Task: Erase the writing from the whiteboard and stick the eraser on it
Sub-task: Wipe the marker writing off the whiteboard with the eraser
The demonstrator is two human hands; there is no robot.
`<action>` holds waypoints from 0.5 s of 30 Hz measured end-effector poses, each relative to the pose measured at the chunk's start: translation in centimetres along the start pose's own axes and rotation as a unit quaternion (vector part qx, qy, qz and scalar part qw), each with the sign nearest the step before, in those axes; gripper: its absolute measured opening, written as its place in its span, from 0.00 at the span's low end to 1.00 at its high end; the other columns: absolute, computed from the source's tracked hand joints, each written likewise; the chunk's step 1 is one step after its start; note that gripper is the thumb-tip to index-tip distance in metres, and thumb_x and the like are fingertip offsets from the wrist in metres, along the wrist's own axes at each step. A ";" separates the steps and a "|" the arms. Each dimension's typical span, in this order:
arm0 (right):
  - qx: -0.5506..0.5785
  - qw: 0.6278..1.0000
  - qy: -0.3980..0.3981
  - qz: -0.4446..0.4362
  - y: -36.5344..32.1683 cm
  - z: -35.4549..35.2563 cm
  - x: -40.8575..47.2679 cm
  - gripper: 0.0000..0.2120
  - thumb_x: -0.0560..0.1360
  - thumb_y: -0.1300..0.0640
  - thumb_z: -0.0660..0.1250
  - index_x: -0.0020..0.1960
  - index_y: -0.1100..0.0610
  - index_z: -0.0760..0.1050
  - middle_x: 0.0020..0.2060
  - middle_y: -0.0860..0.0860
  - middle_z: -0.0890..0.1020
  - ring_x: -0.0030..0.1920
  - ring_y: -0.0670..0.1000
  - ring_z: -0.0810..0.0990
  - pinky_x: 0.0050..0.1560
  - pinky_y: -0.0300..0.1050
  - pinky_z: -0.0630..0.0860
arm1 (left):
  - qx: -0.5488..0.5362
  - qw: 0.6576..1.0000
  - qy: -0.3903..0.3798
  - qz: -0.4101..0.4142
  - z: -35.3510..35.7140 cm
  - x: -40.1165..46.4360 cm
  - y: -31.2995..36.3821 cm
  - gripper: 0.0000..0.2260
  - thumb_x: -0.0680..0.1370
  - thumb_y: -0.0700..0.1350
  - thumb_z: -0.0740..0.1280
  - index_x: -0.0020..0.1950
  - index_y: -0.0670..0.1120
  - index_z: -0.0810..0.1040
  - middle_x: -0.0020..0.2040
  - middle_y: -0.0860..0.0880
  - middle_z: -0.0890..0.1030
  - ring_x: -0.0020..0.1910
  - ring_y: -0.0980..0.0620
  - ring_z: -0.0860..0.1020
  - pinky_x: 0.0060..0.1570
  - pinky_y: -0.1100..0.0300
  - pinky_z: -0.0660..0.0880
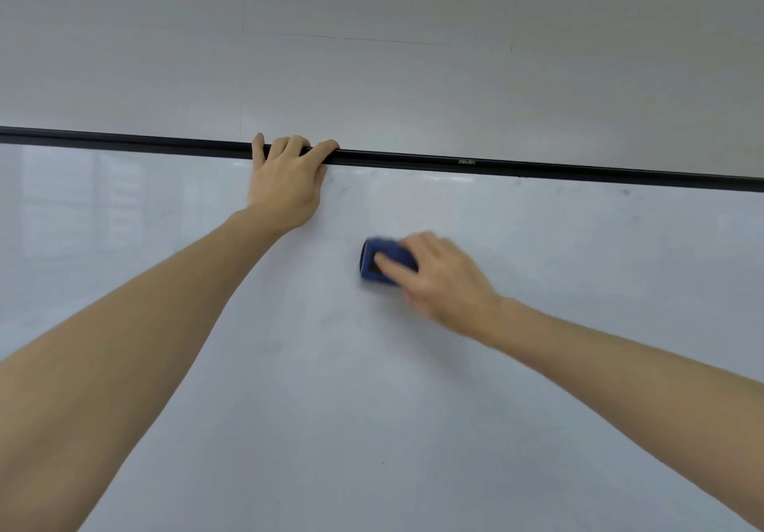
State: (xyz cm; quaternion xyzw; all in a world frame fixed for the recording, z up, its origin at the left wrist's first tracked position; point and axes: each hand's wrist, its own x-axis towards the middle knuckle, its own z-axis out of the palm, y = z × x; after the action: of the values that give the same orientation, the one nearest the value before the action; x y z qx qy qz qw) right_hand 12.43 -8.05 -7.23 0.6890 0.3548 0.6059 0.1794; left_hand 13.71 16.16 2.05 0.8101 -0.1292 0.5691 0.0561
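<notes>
- L hand: fingers hooked over black top frame of whiteboard, grip clamped on it.
- R hand: grip clamped on blue eraser, pressed flat to board, mid-board, below + right of L hand; blurred.
- Faint smudges under frame, right side.
- Grey wall above.
- Nothing between hands.

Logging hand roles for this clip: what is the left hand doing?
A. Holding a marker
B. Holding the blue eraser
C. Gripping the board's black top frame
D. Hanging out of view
C: the left hand curls its fingers over the black top frame of the whiteboard, while the right hand holds the blue eraser.
</notes>
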 end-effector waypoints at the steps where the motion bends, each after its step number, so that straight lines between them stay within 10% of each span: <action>1: -0.007 0.999 -0.019 -0.035 -0.8 0.2 -0.8 0.20 0.69 0.65 0.64 0.61 0.58 0.76 0.44 0.61 0.79 0.41 0.61 0.76 0.36 0.51 0.73 | 0.002 1.000 -0.003 0.002 -0.1 0.0 0.1 0.16 0.81 0.45 0.56 0.69 0.51 0.70 0.57 0.42 0.76 0.62 0.39 0.71 0.72 0.37 0.50; 11: -0.020 0.984 0.018 0.178 5.9 -2.3 0.8 0.23 0.66 0.61 0.71 0.61 0.56 0.77 0.47 0.60 0.79 0.43 0.62 0.76 0.38 0.52 0.76 | -0.004 1.000 0.010 -0.003 0.4 -0.1 -0.1 0.16 0.81 0.44 0.57 0.68 0.51 0.71 0.55 0.43 0.76 0.61 0.39 0.71 0.72 0.37 0.50; 15: -0.006 0.997 0.021 0.071 0.2 0.0 -1.6 0.19 0.69 0.62 0.66 0.60 0.56 0.77 0.45 0.59 0.80 0.42 0.61 0.76 0.37 0.51 0.74 | -0.008 1.000 0.014 0.000 0.5 -0.1 0.0 0.16 0.80 0.42 0.57 0.68 0.50 0.71 0.55 0.42 0.76 0.61 0.39 0.71 0.72 0.36 0.49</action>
State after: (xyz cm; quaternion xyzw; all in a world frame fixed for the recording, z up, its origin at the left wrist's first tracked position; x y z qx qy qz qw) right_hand 12.42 -9.27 -8.25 0.6987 0.3050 0.6334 0.1326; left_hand 14.13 16.09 1.82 0.8017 -0.1329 0.5792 0.0638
